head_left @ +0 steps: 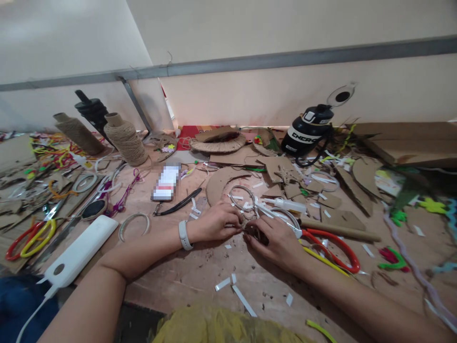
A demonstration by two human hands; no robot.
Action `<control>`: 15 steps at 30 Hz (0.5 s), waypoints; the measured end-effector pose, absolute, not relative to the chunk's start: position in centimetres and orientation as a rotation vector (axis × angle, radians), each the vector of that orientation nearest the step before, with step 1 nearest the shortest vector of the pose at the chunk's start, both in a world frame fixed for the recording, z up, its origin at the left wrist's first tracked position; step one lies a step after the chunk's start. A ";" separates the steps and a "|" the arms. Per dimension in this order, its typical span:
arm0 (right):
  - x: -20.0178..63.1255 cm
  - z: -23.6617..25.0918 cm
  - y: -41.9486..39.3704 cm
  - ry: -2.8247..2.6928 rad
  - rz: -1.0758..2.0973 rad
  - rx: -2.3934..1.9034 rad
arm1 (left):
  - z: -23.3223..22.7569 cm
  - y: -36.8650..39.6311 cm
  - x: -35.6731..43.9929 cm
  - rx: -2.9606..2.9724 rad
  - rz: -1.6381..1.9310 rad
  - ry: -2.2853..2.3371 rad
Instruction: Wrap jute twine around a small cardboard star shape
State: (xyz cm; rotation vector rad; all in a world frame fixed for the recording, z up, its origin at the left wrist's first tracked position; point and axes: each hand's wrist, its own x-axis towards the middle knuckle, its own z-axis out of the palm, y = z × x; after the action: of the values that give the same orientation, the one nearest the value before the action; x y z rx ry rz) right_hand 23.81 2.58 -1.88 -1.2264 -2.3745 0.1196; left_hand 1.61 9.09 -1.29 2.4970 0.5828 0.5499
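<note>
You are working a small dark knot of twine (252,232) at the middle of the bench (200,271), just near of a clear ring (242,196) and a white glue bottle (285,205). Your left hand (214,223) is coming in from the left with its fingers (233,225) curled tight and pinching the left end of the piece; your right hand (276,243) is lying over it from the right, fingers (252,237) bent close together and pressing it down, so most of it is hidden and I cannot tell its shape. To do this well, I judge you are best keeping both wrists resting on the bench, holding the pinch firm while the other hand is doing the fine work, and keeping the red-handled scissors (335,247) at your right wrist clear of your sleeve-side arm. The paper scraps (228,282) are lying near you.
</note>
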 end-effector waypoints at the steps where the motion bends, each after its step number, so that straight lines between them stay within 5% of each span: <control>1: 23.8 -1.9 2.6 -2.373 0.112 -1.228 | -1.3 9.1 1.6 2.511 0.534 0.598; 15: 23.9 -2.8 2.4 -2.429 0.025 -1.265 | -0.9 8.7 1.6 2.573 0.573 0.557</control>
State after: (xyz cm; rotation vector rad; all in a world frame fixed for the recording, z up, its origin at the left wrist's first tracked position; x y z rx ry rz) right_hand 23.88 2.41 -2.80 -1.2654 -2.4287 0.0252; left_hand 1.64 8.65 -0.94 2.5734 0.5574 0.5731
